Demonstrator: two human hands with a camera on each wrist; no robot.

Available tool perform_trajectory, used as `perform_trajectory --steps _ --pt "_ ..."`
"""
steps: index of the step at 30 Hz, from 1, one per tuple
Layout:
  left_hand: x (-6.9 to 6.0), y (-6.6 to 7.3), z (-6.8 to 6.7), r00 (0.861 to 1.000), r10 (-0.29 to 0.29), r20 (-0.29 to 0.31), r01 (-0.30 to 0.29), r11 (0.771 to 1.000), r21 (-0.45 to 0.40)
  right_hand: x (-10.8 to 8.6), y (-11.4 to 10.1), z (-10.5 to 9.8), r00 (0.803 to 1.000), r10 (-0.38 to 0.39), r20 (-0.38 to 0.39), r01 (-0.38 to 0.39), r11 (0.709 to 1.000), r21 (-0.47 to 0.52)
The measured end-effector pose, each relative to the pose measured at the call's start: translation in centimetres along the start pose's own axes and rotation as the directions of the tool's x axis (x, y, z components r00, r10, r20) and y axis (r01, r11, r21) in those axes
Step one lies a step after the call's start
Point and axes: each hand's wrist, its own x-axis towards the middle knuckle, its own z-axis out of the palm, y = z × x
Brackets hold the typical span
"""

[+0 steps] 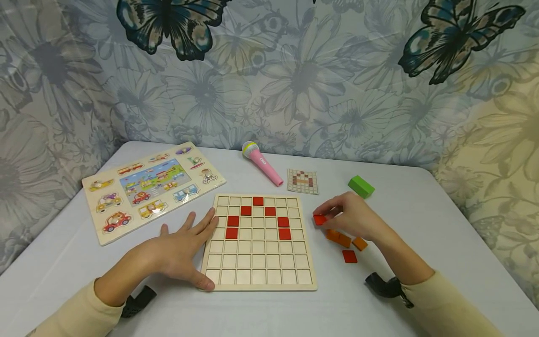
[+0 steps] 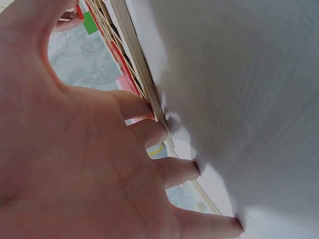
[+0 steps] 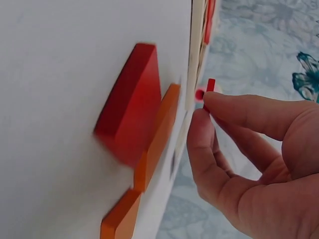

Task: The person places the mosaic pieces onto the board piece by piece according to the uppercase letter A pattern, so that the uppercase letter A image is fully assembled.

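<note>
Spread along the left edge of a wooden grid board, my left hand steadies it with straight fingers; the thumb rests at the near corner. In the left wrist view the fingertips touch the cloth beside the board's side. Several red square tiles sit in the grid's upper cells in a peaked pattern. Right of the board, my right hand pinches a red tile between thumb and fingers, above the table. Just below that hand lie orange tiles and one loose red tile.
A small pattern card lies behind the board, beside a pink toy microphone. Green blocks stand at the right rear. A vehicle picture puzzle occupies the left rear. A floral curtain hangs behind the white table.
</note>
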Motion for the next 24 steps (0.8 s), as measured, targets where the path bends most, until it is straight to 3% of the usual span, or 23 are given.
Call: perform_trajectory --steps 16,24 --pt "0.1 0.1 0.1 1.000 -0.007 -0.001 0.007 1.000 0.001 0.1 -1.9 1.6 0.998 -0.026 0.064 0.023 0.998 0.055" --pt "0.1 0.1 0.1 1.000 -0.004 -0.001 0.004 1.000 0.010 -0.4 -2.8 2.7 0.990 -0.044 0.133 0.023 0.987 0.161"
